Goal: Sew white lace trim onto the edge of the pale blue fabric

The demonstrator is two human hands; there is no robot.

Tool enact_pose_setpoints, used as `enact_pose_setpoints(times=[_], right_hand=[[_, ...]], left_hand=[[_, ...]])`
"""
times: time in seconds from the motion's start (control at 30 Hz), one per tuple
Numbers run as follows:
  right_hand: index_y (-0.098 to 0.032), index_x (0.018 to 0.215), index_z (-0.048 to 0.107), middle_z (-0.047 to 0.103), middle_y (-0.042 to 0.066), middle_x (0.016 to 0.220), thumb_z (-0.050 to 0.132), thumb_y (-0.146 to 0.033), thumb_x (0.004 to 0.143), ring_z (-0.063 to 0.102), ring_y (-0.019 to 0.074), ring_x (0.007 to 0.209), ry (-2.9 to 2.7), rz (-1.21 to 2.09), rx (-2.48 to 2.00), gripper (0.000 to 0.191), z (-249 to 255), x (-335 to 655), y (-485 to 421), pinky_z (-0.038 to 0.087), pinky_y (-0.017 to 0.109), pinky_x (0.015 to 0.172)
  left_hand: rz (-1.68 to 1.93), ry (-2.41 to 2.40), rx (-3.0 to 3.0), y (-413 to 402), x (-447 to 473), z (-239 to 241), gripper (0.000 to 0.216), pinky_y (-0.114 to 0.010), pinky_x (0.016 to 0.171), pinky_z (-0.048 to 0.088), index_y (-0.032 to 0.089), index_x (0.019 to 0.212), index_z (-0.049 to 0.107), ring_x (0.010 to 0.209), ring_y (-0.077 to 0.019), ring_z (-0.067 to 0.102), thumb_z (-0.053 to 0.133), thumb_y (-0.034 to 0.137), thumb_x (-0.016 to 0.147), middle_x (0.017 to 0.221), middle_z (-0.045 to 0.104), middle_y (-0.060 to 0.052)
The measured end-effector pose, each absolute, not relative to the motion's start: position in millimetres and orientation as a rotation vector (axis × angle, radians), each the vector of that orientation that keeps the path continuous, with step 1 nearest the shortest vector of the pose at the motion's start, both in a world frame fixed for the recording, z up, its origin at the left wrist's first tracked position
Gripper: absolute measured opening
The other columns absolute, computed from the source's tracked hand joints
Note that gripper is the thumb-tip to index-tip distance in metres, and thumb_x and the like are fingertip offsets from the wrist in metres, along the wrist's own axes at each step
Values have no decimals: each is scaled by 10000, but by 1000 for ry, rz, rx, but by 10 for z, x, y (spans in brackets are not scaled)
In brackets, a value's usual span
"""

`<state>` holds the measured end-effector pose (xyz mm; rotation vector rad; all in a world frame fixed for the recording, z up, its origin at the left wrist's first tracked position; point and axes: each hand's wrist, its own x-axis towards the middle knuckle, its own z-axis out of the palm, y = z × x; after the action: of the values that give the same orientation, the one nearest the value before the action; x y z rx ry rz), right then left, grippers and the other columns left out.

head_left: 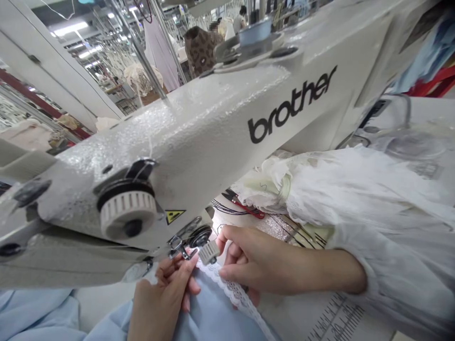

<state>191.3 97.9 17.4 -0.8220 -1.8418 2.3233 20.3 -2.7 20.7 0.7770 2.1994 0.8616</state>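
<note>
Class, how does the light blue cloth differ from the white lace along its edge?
The light blue cloth is plain, while the white lace is patterned openwork. The cloth spreads in broad folds; the lace is a narrow strip with a scalloped edge. Both lie by the left hand and right hand.

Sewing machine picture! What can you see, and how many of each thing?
sewing machine: 1, white, "brother" on its arm, across the view
ribbed dial: 1, white, on the machine's front
warning sticker: 1, yellow, beside the dial
bowl: 1, pale blue, on top of the machine
snips: 1 pair, red and black, behind the right hand
blue cloth: 1 piece, pale blue, along the bottom
lace trim: 1 strip, white, on the blue cloth's edge
person: 1, brown patterned top, far back
sleeve: 1, white, right side
left hand: 1, under the machine
right hand: 1, on the lace trim
</note>
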Motion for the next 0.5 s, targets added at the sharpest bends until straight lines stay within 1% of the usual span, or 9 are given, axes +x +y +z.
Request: enact_pose_setpoints(times=[0.17, 0.23, 0.27, 0.37, 0.4, 0.43, 0.5], right_hand=[[-196, 935, 428, 533, -95, 618, 533, -94, 835, 483, 49, 350, -1860, 2319, -793, 178, 178, 1916, 986, 369, 129, 323], [-176, 969, 468, 506, -94, 591, 477, -80, 878, 474, 48, 342, -1913, 2338, -759, 132, 218, 1921, 987, 361, 126, 325], [-163, 1002, 494, 496, -91, 581, 429, -81, 910, 462, 46, 333, -1953, 2367, -750, 139, 246, 1927, 985, 358, 127, 329], [-145, 1167, 548, 507, -68, 582, 290, -105, 975, 427, 39, 332, -2090, 2470, -675, 324, 326, 1961, 976, 382, 137, 374], [-150, 1205, 560, 527, -57, 590, 279, -100, 974, 436, 42, 356, -2156, 2434, -609, 368, 342, 1975, 971, 401, 143, 408], [-157, 1217, 580, 555, -44, 604, 304, -85, 957, 470, 52, 405, -2235, 2324, -527, 385, 348, 1988, 965, 434, 157, 465], [-162, 1189, 630, 632, -14, 672, 417, -44, 882, 566, 87, 558, -2372, 1962, -384, 392, 333, 2010, 946, 479, 199, 617]], left_hand=[[869, 2187, 811, -49, 198, 188, 511, -226, 439, 346, 146, 618, 604, 365, -86, 425, 681, 650, 657, 471, 608, -32], [891, 2187, 829, -59, 209, 192, 508, -218, 437, 336, 153, 610, 576, 362, -80, 427, 659, 650, 678, 473, 603, -21], [896, 2190, 834, -65, 214, 193, 505, -212, 435, 332, 155, 620, 567, 361, -76, 429, 650, 649, 688, 473, 603, -17], [895, 2191, 850, -80, 214, 189, 497, -202, 418, 309, 150, 666, 574, 361, -76, 430, 641, 641, 702, 456, 594, -17], [901, 2187, 850, -83, 209, 184, 498, -203, 413, 306, 145, 687, 585, 357, -77, 429, 645, 639, 699, 451, 592, -17], [910, 2180, 846, -85, 202, 178, 499, -205, 409, 307, 141, 709, 595, 352, -79, 428, 651, 637, 695, 450, 591, -16], [930, 2170, 833, -88, 181, 162, 498, -205, 407, 321, 138, 735, 609, 347, -82, 431, 665, 631, 685, 450, 590, -11]])
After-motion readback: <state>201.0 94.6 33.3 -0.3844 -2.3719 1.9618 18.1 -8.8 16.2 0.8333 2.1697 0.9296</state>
